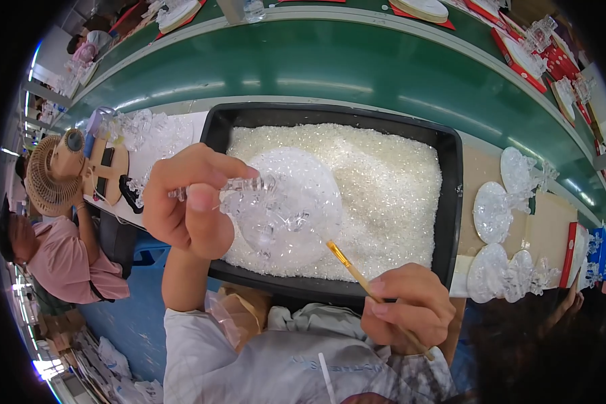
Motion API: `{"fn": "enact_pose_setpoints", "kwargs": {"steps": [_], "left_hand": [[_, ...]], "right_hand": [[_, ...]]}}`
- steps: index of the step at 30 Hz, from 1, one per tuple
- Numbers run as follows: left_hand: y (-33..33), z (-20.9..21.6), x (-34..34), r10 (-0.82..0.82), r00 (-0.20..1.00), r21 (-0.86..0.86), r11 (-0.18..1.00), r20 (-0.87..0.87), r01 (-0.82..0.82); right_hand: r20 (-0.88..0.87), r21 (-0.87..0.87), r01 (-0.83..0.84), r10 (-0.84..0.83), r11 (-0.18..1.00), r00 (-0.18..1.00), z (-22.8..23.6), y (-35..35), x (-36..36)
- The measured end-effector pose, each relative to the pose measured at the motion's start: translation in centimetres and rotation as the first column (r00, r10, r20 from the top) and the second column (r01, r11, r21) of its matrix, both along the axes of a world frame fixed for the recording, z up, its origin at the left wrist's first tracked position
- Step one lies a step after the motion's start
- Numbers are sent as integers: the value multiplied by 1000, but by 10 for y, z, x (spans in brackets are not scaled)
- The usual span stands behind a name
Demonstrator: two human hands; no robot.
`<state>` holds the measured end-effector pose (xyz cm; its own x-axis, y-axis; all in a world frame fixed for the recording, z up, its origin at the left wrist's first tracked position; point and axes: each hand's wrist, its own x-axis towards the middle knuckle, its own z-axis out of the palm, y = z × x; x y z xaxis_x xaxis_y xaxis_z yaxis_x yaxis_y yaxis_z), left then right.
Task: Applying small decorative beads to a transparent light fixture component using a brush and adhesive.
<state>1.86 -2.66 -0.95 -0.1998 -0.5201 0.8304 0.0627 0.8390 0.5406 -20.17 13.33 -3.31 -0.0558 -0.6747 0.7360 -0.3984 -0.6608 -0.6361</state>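
Note:
My left hand [187,198] pinches the ribbed stem of a clear plastic ornament [249,187] above a black tray [451,202]. A round, whitish, glitter-flecked disc [299,182] appears joined to that stem and faces up; I cannot make out the ornament's full shape. The fingers of my right hand [409,306] are closed round a thin paintbrush [349,264] with a wooden handle and a gold-coloured ferrule. Its tip points up and left, close to the disc's lower right edge; whether they touch I cannot tell. White, sparkling flakes [397,182] fill the tray beneath.
Several glittery discs with clear ornaments [491,212] stand on the bench at right. More clear pieces [145,131] lie at left, near a beige fan [55,172]. A green conveyor belt [303,67] runs behind the tray. A person in pink [67,259] sits at left.

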Motion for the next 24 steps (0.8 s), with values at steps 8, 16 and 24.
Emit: {"fn": "enact_pose_setpoints", "kwargs": {"steps": [8,16,24], "left_hand": [[-5,-1,1,-71,997,-123,990,21,74],[-1,1,2,1,994,-101,995,106,10],[-2,0,3,-5,993,-156,988,121,24]], "right_hand": [[21,-11,9,-9,1000,1000,0,0,1],[34,-37,2,-1,999,999,-1,-1,2],[30,-43,8,-7,999,1000,0,-1,1]]}}
